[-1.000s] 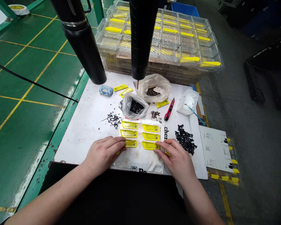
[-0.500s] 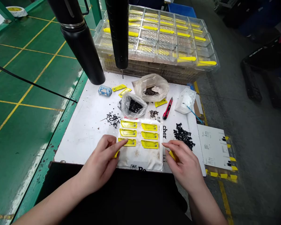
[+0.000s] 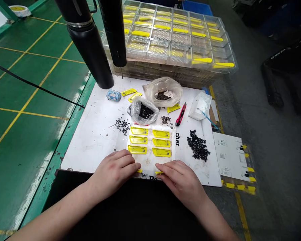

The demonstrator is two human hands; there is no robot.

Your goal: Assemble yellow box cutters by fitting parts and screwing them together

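Near the table's front edge, my left hand (image 3: pixel 117 170) is closed on a yellow plastic piece (image 3: pixel 139 171), of which only a tip shows. Opposite it, my right hand (image 3: pixel 182 175) pinches another yellow plastic piece (image 3: pixel 159 172), mostly covered by the fingers. Both hands rest low over a white printed bag (image 3: pixel 149 162) spread flat on the table. Beyond the fingers, several yellow plastic shells (image 3: pixel 137 149) lie on the bag in two columns, each with a small metal-looking part at its right end.
Two open plastic bags stand behind, one with black bits (image 3: pixel 145 112), one with brown bits (image 3: pixel 163 96). A red utility knife (image 3: pixel 181 114) and a heap of black parts (image 3: pixel 198 146) lie right. A black bottle (image 3: pixel 90 50), hanging screwdriver (image 3: pixel 114 36) and compartment tray (image 3: pixel 170 36) stand beyond.
Both hands have moved inward and down to the bag's front part, each with its yellow piece. The hanging screwdriver has shifted left in view. The laid-out shells keep their arrangement.
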